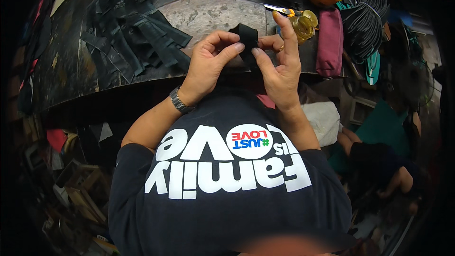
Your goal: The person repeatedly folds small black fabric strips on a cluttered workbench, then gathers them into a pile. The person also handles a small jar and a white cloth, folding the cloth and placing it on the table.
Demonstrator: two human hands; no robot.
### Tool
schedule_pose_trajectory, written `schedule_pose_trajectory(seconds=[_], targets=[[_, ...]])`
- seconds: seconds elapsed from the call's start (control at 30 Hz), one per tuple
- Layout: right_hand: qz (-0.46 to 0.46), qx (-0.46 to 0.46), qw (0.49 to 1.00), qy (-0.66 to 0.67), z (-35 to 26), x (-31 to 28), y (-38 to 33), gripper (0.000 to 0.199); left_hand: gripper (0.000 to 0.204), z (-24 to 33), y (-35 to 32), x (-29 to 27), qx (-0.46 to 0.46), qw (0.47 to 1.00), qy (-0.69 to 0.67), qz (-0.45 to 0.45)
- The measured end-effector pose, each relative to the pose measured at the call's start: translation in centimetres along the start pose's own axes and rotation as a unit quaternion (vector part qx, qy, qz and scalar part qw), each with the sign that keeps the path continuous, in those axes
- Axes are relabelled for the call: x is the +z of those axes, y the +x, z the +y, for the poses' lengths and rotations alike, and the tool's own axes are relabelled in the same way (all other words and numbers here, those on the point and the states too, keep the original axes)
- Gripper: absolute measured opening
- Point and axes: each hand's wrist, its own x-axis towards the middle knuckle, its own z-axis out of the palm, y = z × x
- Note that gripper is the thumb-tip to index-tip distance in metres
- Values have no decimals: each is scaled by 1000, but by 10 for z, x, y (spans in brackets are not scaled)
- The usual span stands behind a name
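My left hand [211, 61] and my right hand [279, 64] are raised together over the near edge of a worn, dark work table [208, 12]. Between their thumbs and fingers they pinch a short piece of black strap [247, 40], folded at its top. The right index finger sticks up straight beside the strap, and a ring shows on that hand. A metal watch sits on my left wrist.
A heap of cut black strap pieces [135, 33] lies on the table at the left. Scissors with orange handles [280, 10], a yellow jar [303, 24], a maroon pouch [329, 40] and a bundle of black cord [365, 16] sit at the right. Another person [379, 161] sits low right.
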Motion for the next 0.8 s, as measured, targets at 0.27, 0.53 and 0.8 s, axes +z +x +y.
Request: schedule_pose_trajectory(seconds=[0.27, 0.53, 0.8], targets=[[-97, 61, 992, 49, -3, -6, 3, 85, 14, 20, 9, -11, -42, 996, 53, -57], [0, 82, 969, 235, 6, 8, 6, 76, 16, 14, 7, -11, -18, 998, 58, -35], [4, 37, 988, 150, 14, 6, 6, 69, 19, 15, 7, -15, -34, 994, 81, -57]])
